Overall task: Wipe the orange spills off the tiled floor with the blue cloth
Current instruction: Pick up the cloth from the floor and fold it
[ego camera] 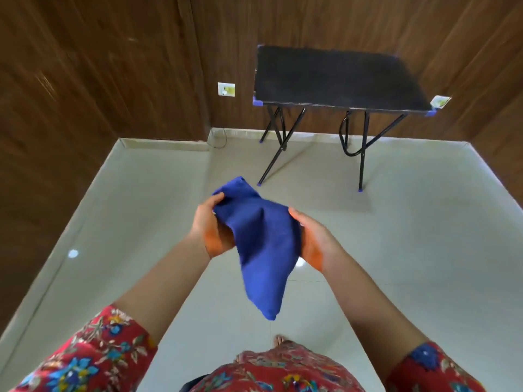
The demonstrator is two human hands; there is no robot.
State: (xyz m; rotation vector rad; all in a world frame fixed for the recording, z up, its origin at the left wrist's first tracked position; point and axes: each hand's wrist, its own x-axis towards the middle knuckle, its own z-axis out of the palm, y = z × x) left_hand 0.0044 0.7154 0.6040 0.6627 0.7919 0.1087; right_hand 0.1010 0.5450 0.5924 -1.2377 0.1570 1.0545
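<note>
I stand on the pale tiled floor [410, 264] and hold the blue cloth [260, 244] up in front of me with both hands. My left hand [210, 224] grips its upper left part, and my right hand [311, 236] grips its right side. The cloth's lower corner hangs down between my forearms. Both palms are stained orange near the heel. No orange spill shows on the visible floor.
A black folding table [336, 80] with blue corner caps stands against the wooden wall [85, 80] ahead. Wall sockets [226, 89] sit beside it, with a thin cable on the floor below. A bare foot [280, 340] shows beneath my red floral clothing.
</note>
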